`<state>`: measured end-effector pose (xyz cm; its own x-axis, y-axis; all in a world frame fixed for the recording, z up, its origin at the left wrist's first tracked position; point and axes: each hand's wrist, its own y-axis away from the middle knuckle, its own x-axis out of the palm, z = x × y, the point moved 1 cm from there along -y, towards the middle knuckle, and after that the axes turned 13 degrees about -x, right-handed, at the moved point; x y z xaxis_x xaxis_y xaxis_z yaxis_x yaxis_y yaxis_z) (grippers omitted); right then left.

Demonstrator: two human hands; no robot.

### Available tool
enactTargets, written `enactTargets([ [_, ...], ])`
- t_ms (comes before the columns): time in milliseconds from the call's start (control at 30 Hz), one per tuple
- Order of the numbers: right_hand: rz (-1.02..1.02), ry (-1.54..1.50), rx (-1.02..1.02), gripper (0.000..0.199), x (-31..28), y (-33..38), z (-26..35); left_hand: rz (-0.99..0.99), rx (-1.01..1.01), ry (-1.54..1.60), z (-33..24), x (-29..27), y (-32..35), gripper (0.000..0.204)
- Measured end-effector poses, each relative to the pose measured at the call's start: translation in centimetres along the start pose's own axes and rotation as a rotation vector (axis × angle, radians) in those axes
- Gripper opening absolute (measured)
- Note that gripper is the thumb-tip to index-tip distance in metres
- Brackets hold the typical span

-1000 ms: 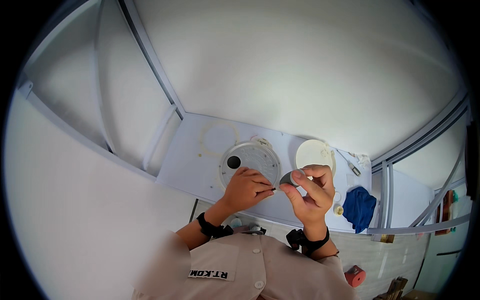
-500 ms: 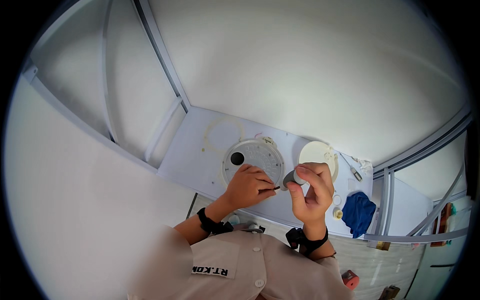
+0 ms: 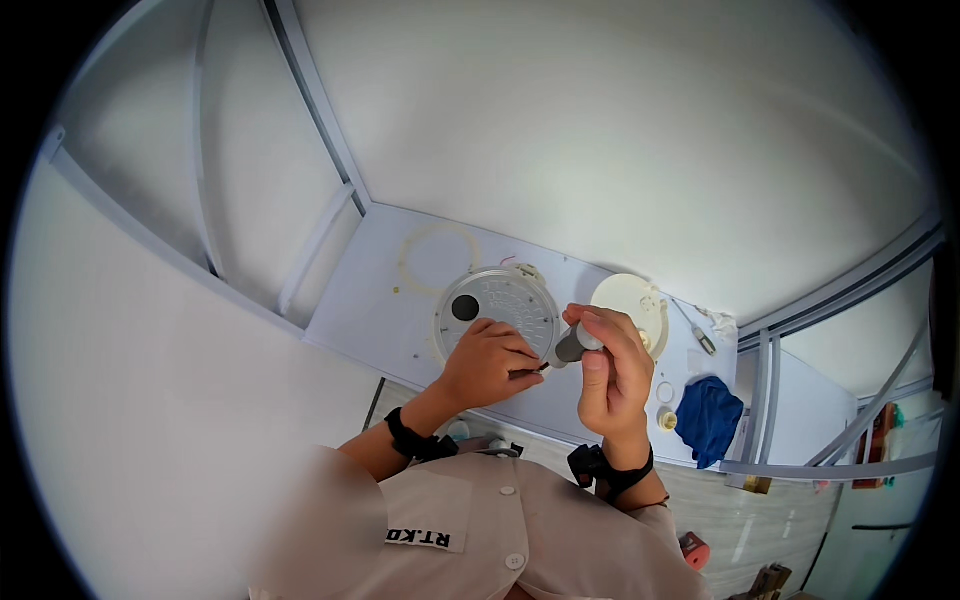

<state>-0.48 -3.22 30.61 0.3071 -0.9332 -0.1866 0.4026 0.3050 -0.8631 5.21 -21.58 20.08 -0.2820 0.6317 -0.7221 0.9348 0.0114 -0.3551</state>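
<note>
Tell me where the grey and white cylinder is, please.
In the head view, the grey and white cylinder is in the right hand, just right of the left hand.

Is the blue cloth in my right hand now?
No, the right hand holds a grey-and-white cylinder, while the blue cloth lies apart from it, toward the right end of the table.

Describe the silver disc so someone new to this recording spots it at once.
Find the pale table below the white wall. On it, the silver disc is partly hidden by the left hand. Unlike the cream disc to its right, it bears one large dark circle.
</note>
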Motion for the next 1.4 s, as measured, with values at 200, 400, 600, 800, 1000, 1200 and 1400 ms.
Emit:
enactTargets([
  [200, 0.062, 0.118, -0.072, 0.027, -0.8, 0.4, -0.5, 0.002, -0.013, 0.004, 0.0, -0.1, 0.0, 0.014],
  [400, 0.069, 0.028, -0.056, 0.031, -0.5, 0.0, -0.4, -0.006, -0.019, 0.018, 0.1, 0.1, 0.0, 0.014],
  [600, 0.055, 0.075, -0.097, 0.029, -0.6, -0.5, 0.0, -0.015, -0.016, 0.032, 0.2, 0.1, -0.1, 0.011],
  [800, 0.027, 0.050, -0.052, 0.037, -0.6, 0.0, -0.6, -0.020, -0.009, 0.029, 0.1, 0.1, -0.3, 0.010],
  [1000, 0.037, 0.100, -0.136, 0.042, 0.0, -0.8, -0.3, -0.031, 0.015, 0.021, 0.3, 0.2, -0.3, 0.010],
  [1200, 0.005, 0.091, -0.052, 0.043, -0.7, 1.0, -1.4, -0.003, 0.001, 0.027, 0.0, -0.1, -0.4, 0.011],
  [1400, 0.031, 0.048, -0.146, 0.046, -0.7, -0.5, -0.9, -0.021, 0.023, 0.022, 0.1, -0.1, -0.3, 0.009],
])
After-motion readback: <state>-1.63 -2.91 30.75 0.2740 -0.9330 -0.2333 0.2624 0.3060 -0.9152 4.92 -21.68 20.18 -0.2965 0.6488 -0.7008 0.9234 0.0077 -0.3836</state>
